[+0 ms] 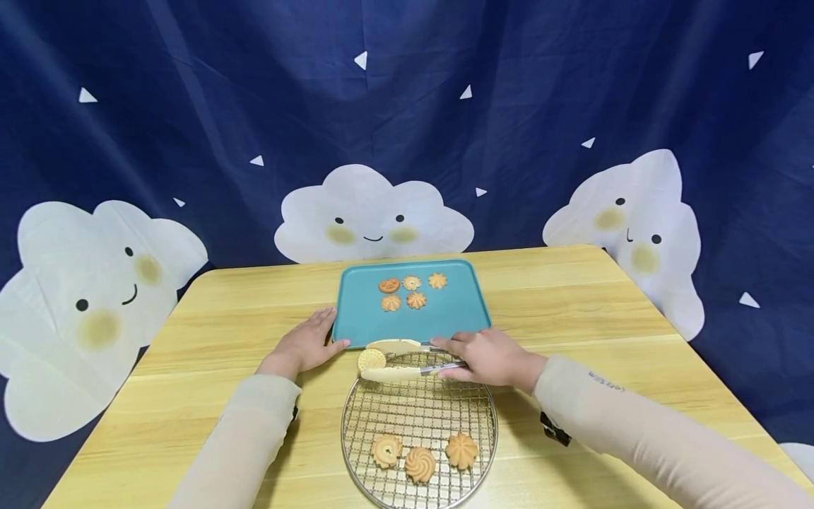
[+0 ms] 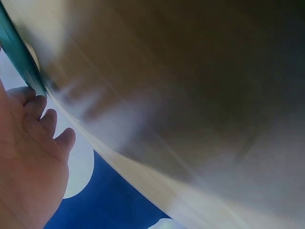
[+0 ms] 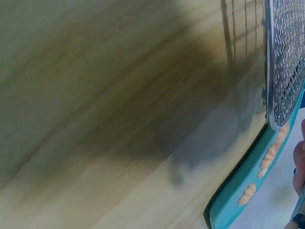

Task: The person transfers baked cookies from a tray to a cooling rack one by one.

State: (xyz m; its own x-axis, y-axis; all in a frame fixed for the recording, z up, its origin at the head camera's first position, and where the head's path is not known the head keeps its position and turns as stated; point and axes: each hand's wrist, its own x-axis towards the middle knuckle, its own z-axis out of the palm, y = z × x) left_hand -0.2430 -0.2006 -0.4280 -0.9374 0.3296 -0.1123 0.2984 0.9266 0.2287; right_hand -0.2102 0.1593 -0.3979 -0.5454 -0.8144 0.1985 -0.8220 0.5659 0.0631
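Observation:
My right hand (image 1: 490,357) grips a pair of tongs (image 1: 391,373) with cream-coloured tips and metal arms. Between the tips is a round, pale cookie (image 1: 371,360), held above the far edge of a round wire cooling rack (image 1: 420,410). At the front left corner of a teal tray (image 1: 356,322), my left hand (image 1: 307,345) lies with fingers extended along the tray's side. The left wrist view has those fingertips right at the tray edge (image 2: 21,55). Only a few fingers (image 3: 299,160) of the right hand show in its wrist view, at the right border.
Several cookies, one a pretzel shape (image 1: 389,285), sit in two rows on the tray's far half. Three more lie on the near part of the rack, among them a swirl cookie (image 1: 420,464). The wooden table (image 1: 559,304) ends at a blue cloud-print curtain (image 1: 407,120).

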